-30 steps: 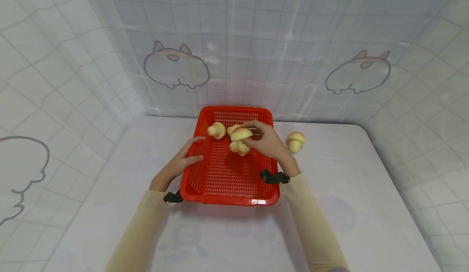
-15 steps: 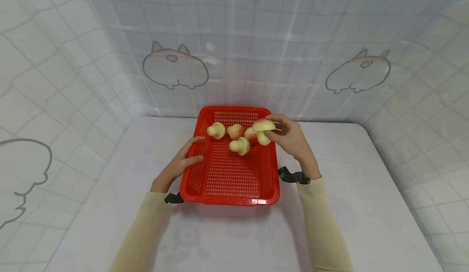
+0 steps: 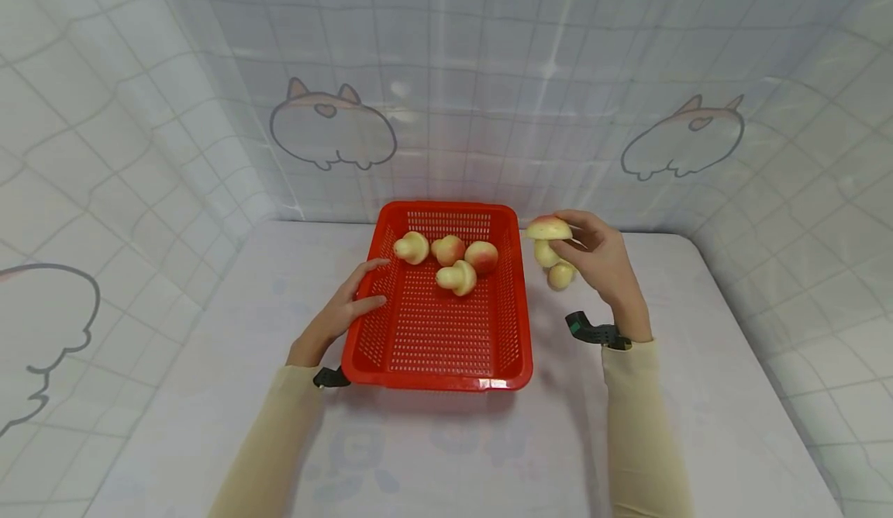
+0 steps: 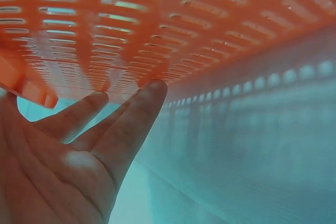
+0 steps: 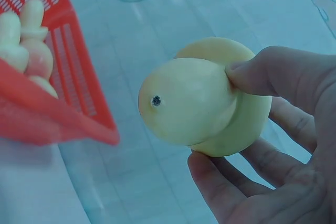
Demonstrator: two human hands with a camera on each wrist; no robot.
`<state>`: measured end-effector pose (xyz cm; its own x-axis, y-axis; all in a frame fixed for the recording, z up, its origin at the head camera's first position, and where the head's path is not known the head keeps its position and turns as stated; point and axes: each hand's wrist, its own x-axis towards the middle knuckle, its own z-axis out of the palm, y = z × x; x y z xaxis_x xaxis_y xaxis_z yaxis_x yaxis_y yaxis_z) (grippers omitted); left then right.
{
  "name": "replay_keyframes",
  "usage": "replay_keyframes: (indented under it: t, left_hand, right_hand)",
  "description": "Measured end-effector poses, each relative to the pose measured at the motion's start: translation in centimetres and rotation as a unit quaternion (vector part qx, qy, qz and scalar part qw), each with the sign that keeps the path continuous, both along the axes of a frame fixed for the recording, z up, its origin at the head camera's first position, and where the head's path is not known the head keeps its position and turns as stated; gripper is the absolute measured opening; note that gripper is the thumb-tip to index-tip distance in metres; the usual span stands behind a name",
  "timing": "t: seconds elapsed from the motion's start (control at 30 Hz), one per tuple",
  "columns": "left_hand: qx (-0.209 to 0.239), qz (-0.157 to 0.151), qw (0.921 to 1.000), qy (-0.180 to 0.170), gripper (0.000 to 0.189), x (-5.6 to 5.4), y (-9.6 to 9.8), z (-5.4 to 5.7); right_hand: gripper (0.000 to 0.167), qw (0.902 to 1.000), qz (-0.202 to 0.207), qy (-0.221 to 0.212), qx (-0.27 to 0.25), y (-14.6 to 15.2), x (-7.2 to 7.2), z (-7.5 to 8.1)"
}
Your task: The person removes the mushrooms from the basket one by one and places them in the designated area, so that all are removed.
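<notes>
My right hand (image 3: 601, 258) holds a toy mushroom (image 3: 546, 239) with a yellowish stem and reddish cap, right of the red plastic basket (image 3: 436, 382). In the right wrist view, thumb and fingers pinch this mushroom (image 5: 189, 103), stem end towards the camera. Just below it in the head view, a second mushroom (image 3: 560, 276) lies on the table, partly hidden. Several similar mushrooms (image 3: 456, 277) lie in the basket's back half. At the basket's left rim is my left hand (image 3: 339, 312), thumb and a finger over the edge. Its other fingers (image 4: 136, 124) reach against the slotted outside in the left wrist view.
A white cloth-covered table (image 3: 691, 378) lies under everything. Behind it rises a grid-patterned curtain (image 3: 488, 115) with animal drawings, and similar sheets stand at both sides. Dark straps (image 3: 598, 332) sit at the wrists.
My right hand has carried the mushroom rightward, out of the basket and over the table beside it. The left hand and basket have stayed in place.
</notes>
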<state>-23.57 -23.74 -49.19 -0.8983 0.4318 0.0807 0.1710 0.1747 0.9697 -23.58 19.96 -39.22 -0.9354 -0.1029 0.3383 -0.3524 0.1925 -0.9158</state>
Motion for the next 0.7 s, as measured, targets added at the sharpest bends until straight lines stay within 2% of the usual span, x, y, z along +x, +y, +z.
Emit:
replay_keyframes:
  t: [0.2,0.4,0.7]
  left_hand:
    - [-0.004,0.002,1.0,0.004,0.064,0.0,0.0,0.2]
    - [-0.016,0.01,0.9998,0.011,0.064,0.0,-0.1,0.3]
    - [-0.015,0.019,0.9997,0.0,0.064,0.3,0.2,0.4]
  right_hand:
    - [0.045,0.9995,-0.017,-0.007,0.025,1.5,-0.2,0.0]
    - [0.045,0.9988,-0.027,-0.013,0.038,2.8,-0.5,-0.7]
    - [0.046,0.9962,-0.064,-0.03,0.051,4.3,-1.1,-1.9]
